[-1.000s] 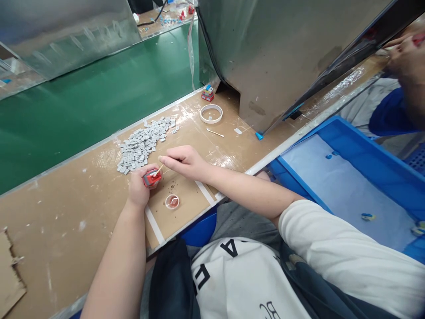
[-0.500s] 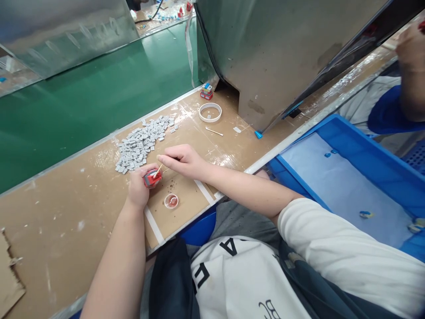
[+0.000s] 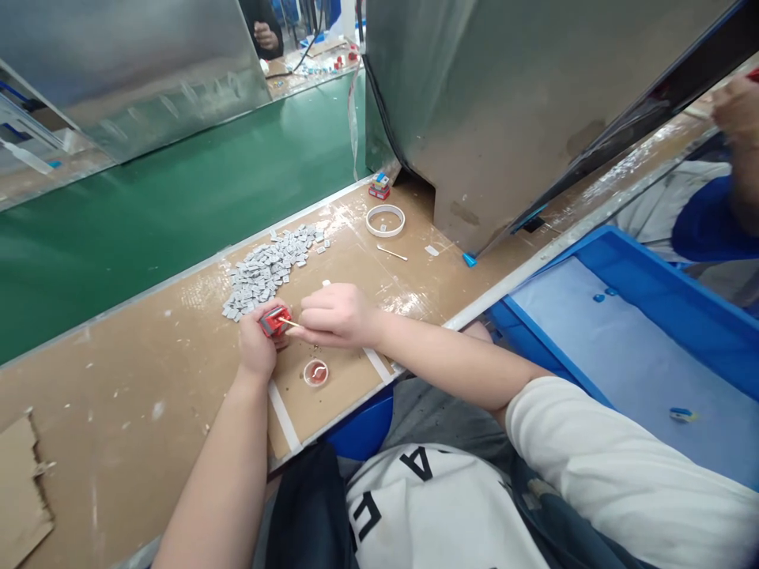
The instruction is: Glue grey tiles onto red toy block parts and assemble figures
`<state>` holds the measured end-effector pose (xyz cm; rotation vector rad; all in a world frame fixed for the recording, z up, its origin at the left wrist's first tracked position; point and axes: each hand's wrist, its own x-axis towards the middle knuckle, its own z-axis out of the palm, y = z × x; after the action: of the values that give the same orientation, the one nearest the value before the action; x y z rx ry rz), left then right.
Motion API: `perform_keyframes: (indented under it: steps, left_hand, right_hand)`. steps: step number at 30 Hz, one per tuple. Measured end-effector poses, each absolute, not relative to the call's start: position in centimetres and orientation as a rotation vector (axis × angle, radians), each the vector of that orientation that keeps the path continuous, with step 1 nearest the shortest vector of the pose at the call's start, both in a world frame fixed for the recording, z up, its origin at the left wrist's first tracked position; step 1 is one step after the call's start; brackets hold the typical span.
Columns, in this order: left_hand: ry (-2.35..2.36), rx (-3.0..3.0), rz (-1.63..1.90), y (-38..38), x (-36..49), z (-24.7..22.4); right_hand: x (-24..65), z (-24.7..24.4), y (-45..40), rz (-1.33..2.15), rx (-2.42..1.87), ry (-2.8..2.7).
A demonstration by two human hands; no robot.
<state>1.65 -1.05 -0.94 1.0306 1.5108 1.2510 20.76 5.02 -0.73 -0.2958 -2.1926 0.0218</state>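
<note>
My left hand is closed around a small red and grey plastic piece, perhaps a toy part. Between the fingers of my right hand is a cotton swab, its far end touching the red piece. Just below both hands stands a small clear cup with reddish liquid in it. Beyond my left hand lies a heap of small grey tiles.
Farther back on the table are a white tape ring, a second cotton swab and a small red, yellow and blue block. A metal panel rises behind. A blue bin stands at right; torn cardboard lies at left. Other people sit nearby.
My right hand has come lower, and the swab now lies flatter against the red piece. My left hand still holds the piece. The whole view has shifted slightly.
</note>
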Motion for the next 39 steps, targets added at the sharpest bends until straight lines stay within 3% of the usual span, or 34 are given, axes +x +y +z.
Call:
perform_keyframes:
  steps: [7,25,30,35,39]
  left_hand:
    - [1.572,1.059,1.327,-1.1,2.2,-0.3]
    - [1.408,0.757,1.392,-0.3,2.1,-0.7]
    - [1.354,0.743,1.409,-0.1,1.6,-0.6]
    - [1.256,0.749,1.477,0.0,0.7,0.0]
    - [1.218,0.76,1.547,0.0,0.4,0.3]
  right_hand:
    - [20.5,-1.0,4.8,-0.215,-0.237,-2.156]
    - [19.8,-1.3,4.8,-0.042,-0.344,-2.151]
    - [20.7,-0.7,5.1,0.371,-0.393,-2.065]
    - [22.2,0.0,5.6,1.027,0.035,-2.282]
    - [22.1,0.1,5.3,0.982,0.015,-2.642]
